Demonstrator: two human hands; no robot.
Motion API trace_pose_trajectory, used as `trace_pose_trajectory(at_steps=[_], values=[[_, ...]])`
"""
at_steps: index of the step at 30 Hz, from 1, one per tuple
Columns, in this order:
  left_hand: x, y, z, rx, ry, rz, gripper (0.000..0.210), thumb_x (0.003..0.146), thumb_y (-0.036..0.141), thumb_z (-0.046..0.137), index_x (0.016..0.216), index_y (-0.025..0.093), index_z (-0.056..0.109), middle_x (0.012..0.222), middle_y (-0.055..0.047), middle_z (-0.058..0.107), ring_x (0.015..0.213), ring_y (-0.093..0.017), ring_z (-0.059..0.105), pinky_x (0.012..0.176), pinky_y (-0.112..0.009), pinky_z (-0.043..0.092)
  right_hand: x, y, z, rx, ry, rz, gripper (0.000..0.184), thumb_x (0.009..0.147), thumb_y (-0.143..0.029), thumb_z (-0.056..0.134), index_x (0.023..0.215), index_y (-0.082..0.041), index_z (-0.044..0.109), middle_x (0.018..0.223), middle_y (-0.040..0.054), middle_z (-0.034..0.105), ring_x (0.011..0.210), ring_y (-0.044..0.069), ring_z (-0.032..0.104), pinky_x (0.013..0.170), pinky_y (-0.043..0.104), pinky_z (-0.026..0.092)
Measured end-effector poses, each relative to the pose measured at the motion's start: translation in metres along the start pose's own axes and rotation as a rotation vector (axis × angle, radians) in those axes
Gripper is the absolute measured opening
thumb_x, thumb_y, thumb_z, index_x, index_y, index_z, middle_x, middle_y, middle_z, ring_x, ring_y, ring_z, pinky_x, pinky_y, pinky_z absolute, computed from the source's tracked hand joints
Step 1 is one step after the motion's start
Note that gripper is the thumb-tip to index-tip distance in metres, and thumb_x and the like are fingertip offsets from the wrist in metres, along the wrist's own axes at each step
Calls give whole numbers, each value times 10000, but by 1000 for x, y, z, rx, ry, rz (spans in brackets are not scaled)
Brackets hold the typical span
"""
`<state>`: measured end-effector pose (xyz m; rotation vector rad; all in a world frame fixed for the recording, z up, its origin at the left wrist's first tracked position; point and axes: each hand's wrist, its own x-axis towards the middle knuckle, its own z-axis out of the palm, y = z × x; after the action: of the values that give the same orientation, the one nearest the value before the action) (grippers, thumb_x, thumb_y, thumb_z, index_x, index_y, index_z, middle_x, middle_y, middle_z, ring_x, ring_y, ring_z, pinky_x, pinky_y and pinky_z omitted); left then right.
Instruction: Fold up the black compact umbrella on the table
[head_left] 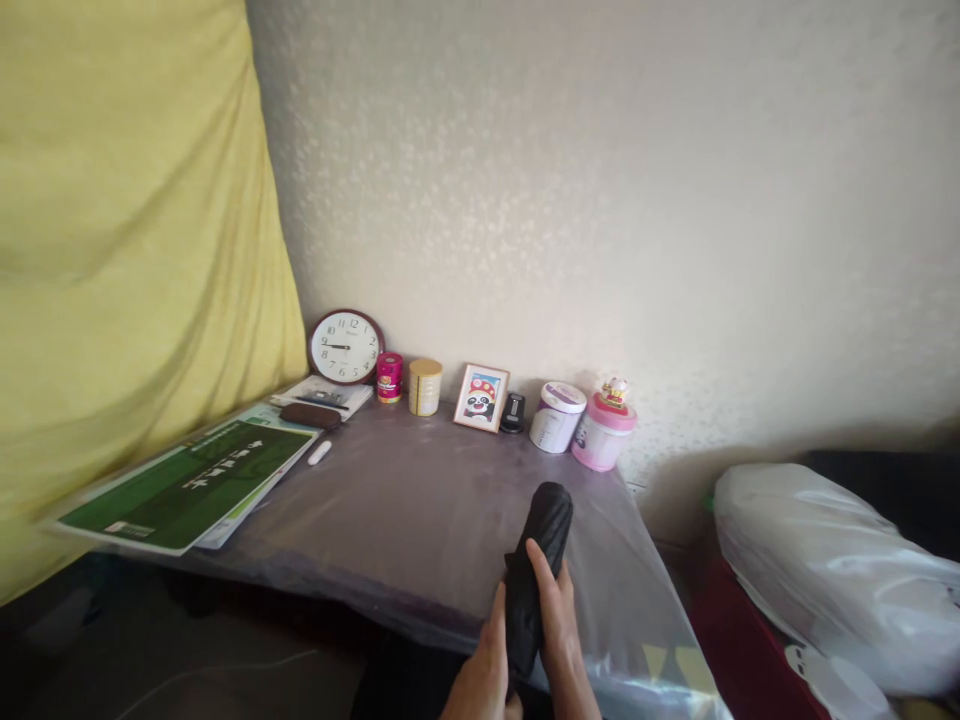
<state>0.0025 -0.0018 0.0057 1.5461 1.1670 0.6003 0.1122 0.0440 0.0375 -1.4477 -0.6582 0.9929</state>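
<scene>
A black folded umbrella points up and away from me over the front part of the table. Around its lower left side is my left hand, closed on it; some of those fingers are hidden behind the umbrella. My right hand grips the right side, its thumb lying along the black fabric. The umbrella's top end is free of both hands, and its lower end is partly covered by them.
A clear-covered table carries a wall clock, pink tin, yellow-lidded tin, panda picture frame, white tub and pink tub. Green booklet lies left; white plastic bag stands right.
</scene>
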Motion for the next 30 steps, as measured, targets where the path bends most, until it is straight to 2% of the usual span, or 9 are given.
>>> trace_pose_trajectory(at_steps=[4, 8, 11, 15, 19, 22, 25, 28, 30], values=[[2, -7, -4, 178, 2, 74, 931, 612, 60, 479, 1412, 226, 34, 1428, -156, 262, 973, -237, 582, 843, -330, 424, 1, 3, 1, 4, 55, 1, 575, 601, -530, 694, 1011, -141, 592, 697, 2, 666, 648, 197, 625, 585, 278, 504], [0, -2, -14, -289, -192, 45, 909, 626, 166, 534, 1402, 216, 62, 1051, -85, 595, 759, -175, 606, 743, -323, 466, 2, 3, -3, 157, -13, 116, 599, 591, -558, 682, 995, -121, 611, 657, 6, 655, 625, 207, 628, 562, 292, 508], [-1, 0, -12, -414, -291, -56, 831, 676, 228, 526, 1391, 229, 103, 791, 0, 617, 627, -154, 587, 653, -304, 472, 2, 1, -4, 146, -67, 126, 589, 620, -563, 664, 1000, -116, 614, 703, 18, 669, 669, 215, 637, 587, 293, 513], [1, -13, 0, -60, 3, 37, 873, 625, 124, 520, 1395, 160, 109, 1254, -126, 495, 1069, -222, 530, 924, -301, 387, 5, 4, -1, 35, -27, 18, 575, 605, -520, 705, 1019, -136, 598, 762, 16, 681, 718, 214, 639, 634, 281, 511], [4, -17, -4, 139, 72, 95, 908, 571, 68, 501, 1392, 146, 120, 1415, -163, 289, 1203, -267, 426, 982, -334, 345, 7, 11, 0, 71, 29, 8, 553, 608, -518, 705, 999, -142, 594, 683, -9, 653, 644, 191, 617, 588, 275, 500], [1, -5, -15, -143, -86, 161, 905, 569, 89, 522, 1380, 199, 135, 1139, -94, 561, 976, -212, 575, 845, -321, 447, 6, 14, -3, 164, -12, 80, 512, 616, -537, 688, 910, -123, 618, 603, -17, 617, 563, 173, 592, 538, 273, 488], [-2, 5, -19, -385, -313, -9, 830, 650, 130, 462, 1382, 231, 84, 731, 31, 592, 600, -135, 586, 585, -257, 470, 6, 12, -6, 215, -67, 126, 511, 621, -551, 674, 875, -110, 628, 575, -12, 605, 531, 170, 583, 518, 276, 483], [-2, 3, -12, -226, -172, 88, 870, 641, 92, 466, 1394, 226, 51, 999, -50, 602, 773, -154, 611, 688, -261, 477, 6, 10, -5, 158, -35, 66, 535, 617, -518, 693, 975, -127, 621, 688, 2, 656, 641, 189, 620, 589, 277, 505], [1, -4, -6, 47, -9, 133, 906, 624, 54, 467, 1404, 214, 36, 1295, -129, 443, 989, -204, 576, 834, -295, 449, 6, 11, -3, 116, -2, 27, 562, 606, -500, 706, 1033, -147, 608, 766, 6, 677, 721, 202, 633, 633, 276, 513]])
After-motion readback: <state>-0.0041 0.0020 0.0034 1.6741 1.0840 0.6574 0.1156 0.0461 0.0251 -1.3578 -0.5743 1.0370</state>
